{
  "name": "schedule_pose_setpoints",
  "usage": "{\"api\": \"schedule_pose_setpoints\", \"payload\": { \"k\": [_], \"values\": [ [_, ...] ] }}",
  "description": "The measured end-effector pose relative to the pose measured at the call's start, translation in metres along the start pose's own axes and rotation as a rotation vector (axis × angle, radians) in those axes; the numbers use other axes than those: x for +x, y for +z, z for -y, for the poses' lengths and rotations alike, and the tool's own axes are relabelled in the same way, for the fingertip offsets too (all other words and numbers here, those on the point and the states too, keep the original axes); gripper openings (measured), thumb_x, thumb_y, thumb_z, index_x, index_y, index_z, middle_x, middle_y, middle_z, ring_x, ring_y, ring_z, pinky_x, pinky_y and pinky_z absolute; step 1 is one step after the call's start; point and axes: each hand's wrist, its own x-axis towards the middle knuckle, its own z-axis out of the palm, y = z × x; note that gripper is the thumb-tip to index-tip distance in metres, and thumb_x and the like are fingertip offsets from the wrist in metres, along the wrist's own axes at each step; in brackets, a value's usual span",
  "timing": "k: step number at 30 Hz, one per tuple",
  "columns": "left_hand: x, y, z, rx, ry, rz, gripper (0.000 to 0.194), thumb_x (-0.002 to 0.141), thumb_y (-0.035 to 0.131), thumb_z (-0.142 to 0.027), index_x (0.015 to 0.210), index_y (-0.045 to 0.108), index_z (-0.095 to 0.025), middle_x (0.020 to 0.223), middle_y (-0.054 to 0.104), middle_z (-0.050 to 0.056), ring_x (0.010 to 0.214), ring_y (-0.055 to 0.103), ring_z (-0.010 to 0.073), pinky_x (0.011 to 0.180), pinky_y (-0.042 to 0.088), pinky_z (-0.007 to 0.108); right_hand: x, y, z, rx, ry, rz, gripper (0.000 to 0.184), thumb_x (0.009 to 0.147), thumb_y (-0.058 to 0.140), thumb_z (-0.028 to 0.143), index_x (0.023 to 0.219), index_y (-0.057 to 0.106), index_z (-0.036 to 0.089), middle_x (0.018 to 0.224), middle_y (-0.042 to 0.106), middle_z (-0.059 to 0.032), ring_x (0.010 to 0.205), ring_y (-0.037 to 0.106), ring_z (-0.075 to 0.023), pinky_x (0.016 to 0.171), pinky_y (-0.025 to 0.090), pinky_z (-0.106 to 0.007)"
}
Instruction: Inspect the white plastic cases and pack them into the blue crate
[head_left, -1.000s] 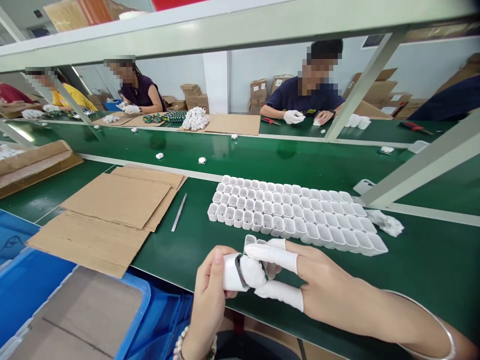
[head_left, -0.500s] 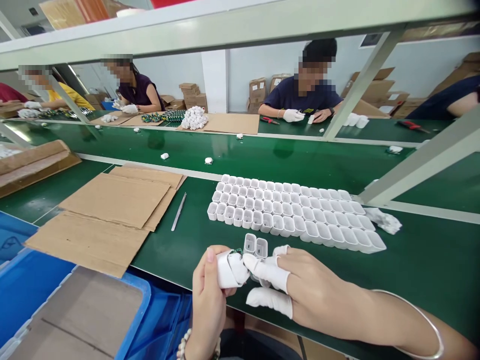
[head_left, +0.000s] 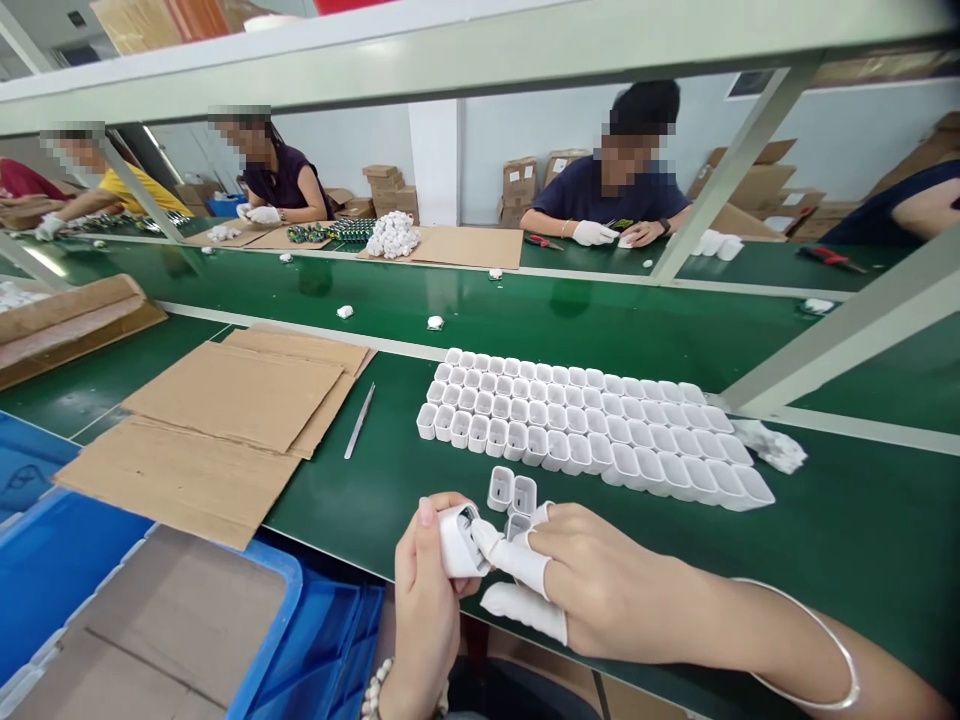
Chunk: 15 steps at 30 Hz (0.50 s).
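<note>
My left hand (head_left: 426,580) is closed around a small white plastic housing (head_left: 459,545), its open end turned to the right. At that opening rests the white-covered index fingertip of my right hand (head_left: 577,570); what lies inside is mostly hidden by the finger. White finger covers sit on several right fingers, and the right thumb stands apart below. Just beyond the hands, a few white cups (head_left: 501,487) stand on the green table, one partly covered by my right hand. Behind them are rows of similar white cups (head_left: 555,415).
Metal tweezers (head_left: 360,420) lie beside flat cardboard sheets (head_left: 232,395). A blue crate (head_left: 281,590) is at lower left. Small white pieces (head_left: 436,323) lie on the green conveyor (head_left: 360,285). A crumpled white cloth (head_left: 772,446) lies near the frame post. Several co-workers sit opposite.
My right index fingertip has moved to the housing's opening, and the green edge seen there is now mostly out of sight. The housing has tilted. Pieces on the conveyor have shifted right.
</note>
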Motion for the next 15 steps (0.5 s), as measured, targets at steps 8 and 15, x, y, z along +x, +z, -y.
{"api": "schedule_pose_setpoints", "payload": {
  "k": [8,15],
  "values": [
    [-0.004,0.009,0.003,0.181,0.099,0.138,0.053,0.094,0.041,-0.059,0.117,0.063,-0.017,0.092,0.066,0.006,0.073,0.058,0.0146,0.07,0.049,0.024,0.008,-0.011,-0.005,0.256,0.219,-0.046,0.049,0.093,0.056,0.043,0.134,0.047,0.018,0.119,0.058,-0.0154,0.082,0.063,-0.0199,0.069,0.054,-0.034],
    [-0.021,-0.013,0.023,0.213,0.108,0.43,0.059,0.098,0.03,-0.054,0.141,0.041,-0.016,0.07,0.065,0.005,0.048,0.049,0.0126,0.048,0.04,0.023,-0.009,-0.009,-0.028,0.378,0.285,0.165,0.052,0.089,0.063,0.033,0.137,0.045,0.033,0.132,0.054,-0.0088,0.116,0.058,-0.029,0.086,0.057,-0.038]
  ]
}}
